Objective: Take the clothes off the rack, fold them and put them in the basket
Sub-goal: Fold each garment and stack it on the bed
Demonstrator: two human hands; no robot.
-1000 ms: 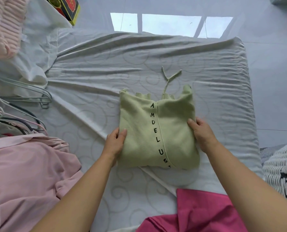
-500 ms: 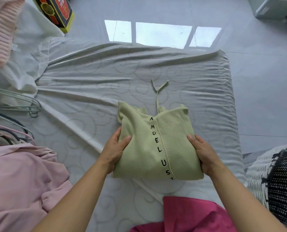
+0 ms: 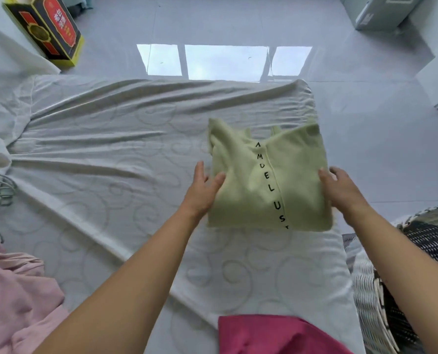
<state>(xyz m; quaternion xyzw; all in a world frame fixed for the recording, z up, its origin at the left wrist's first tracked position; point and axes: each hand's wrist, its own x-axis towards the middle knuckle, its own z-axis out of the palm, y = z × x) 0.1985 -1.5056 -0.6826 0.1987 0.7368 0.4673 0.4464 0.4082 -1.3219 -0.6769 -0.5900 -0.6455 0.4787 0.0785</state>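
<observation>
A folded pale green garment (image 3: 246,182) with black lettering down its middle hangs lifted above the right part of the white bed sheet (image 3: 110,149). My left hand (image 3: 202,186) grips its left edge, thumb on top. My right hand (image 3: 340,186) grips its right edge, fingers underneath. A woven white and black basket (image 3: 422,251) stands at the right, below and right of the garment, beside the bed.
A pink garment (image 3: 16,297) lies at the lower left, a magenta one (image 3: 276,335) at the bottom. Wire hangers (image 3: 0,187) sit at the left edge. A black, red and yellow box (image 3: 46,29) stands on the floor beyond the bed.
Both hands have lifted the folded green garment off the sheet and carried it to the right, toward the basket, which now shows more.
</observation>
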